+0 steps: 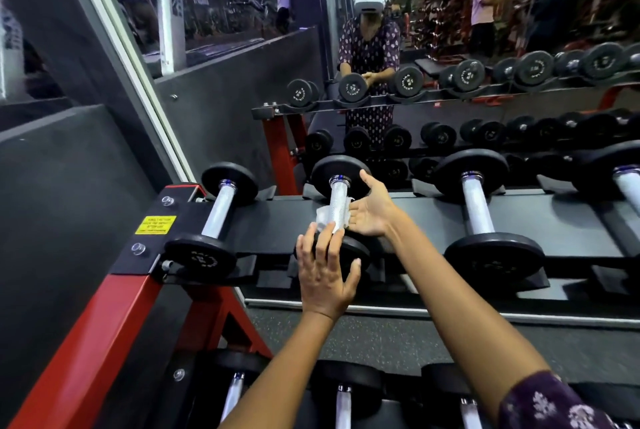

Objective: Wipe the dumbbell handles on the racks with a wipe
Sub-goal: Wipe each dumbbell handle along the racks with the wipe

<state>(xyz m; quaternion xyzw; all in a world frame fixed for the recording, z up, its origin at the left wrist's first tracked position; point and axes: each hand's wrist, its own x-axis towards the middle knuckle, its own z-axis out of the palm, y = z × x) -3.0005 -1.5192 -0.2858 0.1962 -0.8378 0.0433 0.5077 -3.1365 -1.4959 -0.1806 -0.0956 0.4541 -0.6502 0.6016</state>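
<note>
Left fingers (323, 241) spread and nearly straight, tips pressing the wipe (325, 219) against the near end of the knurled handle (338, 201), thumb splayed out over the near weight plate (349, 252). Right fingers (353, 217) tucked in under the right side of that handle, perhaps catching the wipe's far edge, though hidden there and hard to call; thumb lifted toward the far plate. Right hand (372, 210) otherwise open, palm up.

Wipe: thin, limp, damp-looking, crumpled around the handle's lower left side. Likely to bunch and slide rather than hold a shape, so best wrapped round the bar and pinched from both sides, then drawn along its length.

Handle: steel, stiff, rough with knurling, likely to snag and drag at the wipe. Middle dumbbell (341, 213) sitting in its cradle on the top shelf of the rack (277, 217), second from the left end. Small plates, yet probably heavy enough to stay put under rubbing; no need to lift, only to steady by a plate and twist.

Neighbouring dumbbells (218, 210) left and right on the same shelf, more on the tier below. Mirror (450, 12) behind.
</note>
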